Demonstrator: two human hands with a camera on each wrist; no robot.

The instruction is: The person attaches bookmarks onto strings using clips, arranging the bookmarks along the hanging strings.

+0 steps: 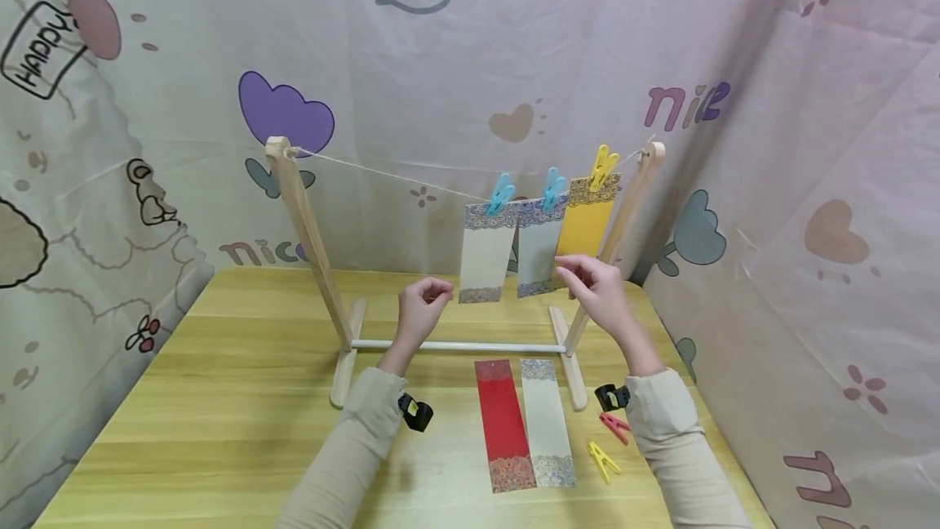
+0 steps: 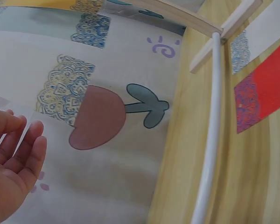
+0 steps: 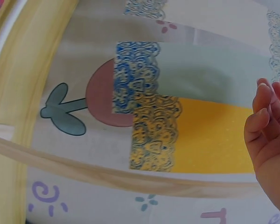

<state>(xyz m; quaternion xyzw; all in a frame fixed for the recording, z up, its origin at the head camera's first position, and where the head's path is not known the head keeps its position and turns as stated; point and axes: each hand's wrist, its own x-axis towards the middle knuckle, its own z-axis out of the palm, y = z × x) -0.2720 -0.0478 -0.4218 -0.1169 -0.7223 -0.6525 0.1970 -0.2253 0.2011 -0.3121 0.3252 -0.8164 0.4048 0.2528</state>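
Three paper cards with lace-patterned ends hang from a string (image 1: 382, 171). A white card (image 1: 485, 260) and a pale blue-grey card (image 1: 536, 247) are held by blue clothespins (image 1: 501, 194), and a yellow card (image 1: 586, 223) by a yellow clothespin (image 1: 604, 168). Just left of the white card's lower edge is my left hand (image 1: 422, 310), fingers loosely bent and holding nothing. My right hand (image 1: 602, 296) is raised before the pale and yellow cards, its fingertips overlapping them in the head view. In the right wrist view, that hand (image 3: 273, 140) has bent fingers with no card between them.
The string runs between a left wooden post (image 1: 308, 235) and a right post (image 1: 633, 198), joined below by a white rod (image 1: 455, 346). On the wooden table (image 1: 220, 398) lie a red card (image 1: 503, 411), another white card (image 1: 547, 411), a pink clothespin (image 1: 615, 426) and a yellow clothespin (image 1: 604, 461).
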